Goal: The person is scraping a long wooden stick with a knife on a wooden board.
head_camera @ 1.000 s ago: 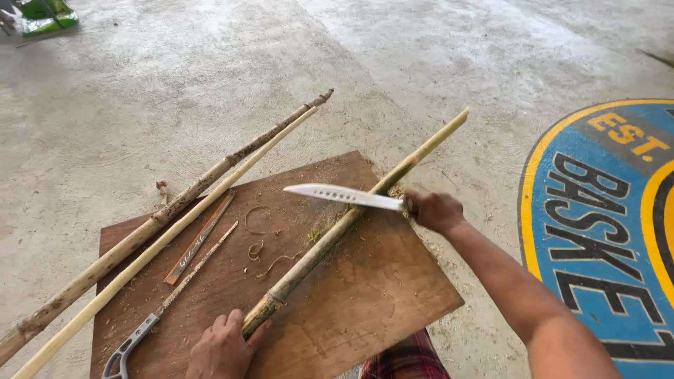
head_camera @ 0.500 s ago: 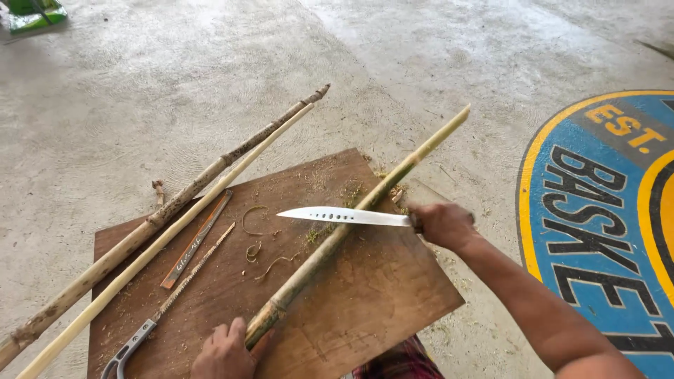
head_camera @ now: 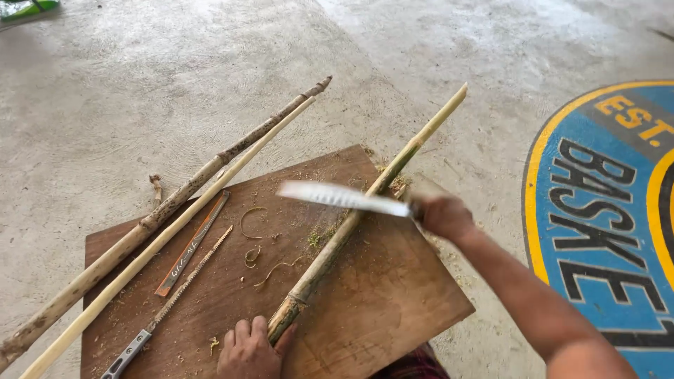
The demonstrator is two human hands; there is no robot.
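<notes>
The bamboo stalk [head_camera: 351,224] lay slantwise on the wooden board [head_camera: 393,309], its near end gripped by the left hand [head_camera: 249,349]. The right hand [head_camera: 442,216], arm outstretched, clenched the handle of a long knife [head_camera: 340,197], its blurred blade across the stalk. A glancing stroke could have skidded down the stalk toward the left hand's fingers.

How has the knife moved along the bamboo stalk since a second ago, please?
Yes. The knife, held in the right hand, has slid down the stalk toward the left hand, over the board.
</notes>
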